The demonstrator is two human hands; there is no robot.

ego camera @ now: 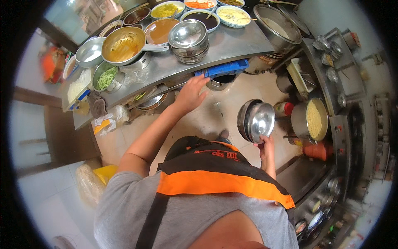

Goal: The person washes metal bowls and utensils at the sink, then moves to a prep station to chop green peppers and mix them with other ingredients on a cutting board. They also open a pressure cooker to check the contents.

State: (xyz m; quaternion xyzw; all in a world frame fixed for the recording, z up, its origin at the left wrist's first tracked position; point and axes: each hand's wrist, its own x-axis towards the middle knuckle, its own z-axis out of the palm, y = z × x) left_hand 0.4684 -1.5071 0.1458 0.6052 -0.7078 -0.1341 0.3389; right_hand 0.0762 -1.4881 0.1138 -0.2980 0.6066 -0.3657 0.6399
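My right hand grips the rim of a few nested stainless steel bowls, held tilted over the tiled floor. My left hand is empty, its fingers apart, reaching toward the front edge of the steel counter near a blue plastic tray below the top. Above it on the counter stands a stack of metal bowls, the uppermost one upside down. Left of that stack, a frying pan with brown sauce residue points its handle toward the bowls.
Bowls of dark sauce, brown sauce and shredded carrot line the counter's back. Sliced green vegetable fills a metal container. At right, a pot of noodles stands beside a red-lidded jar and the stove.
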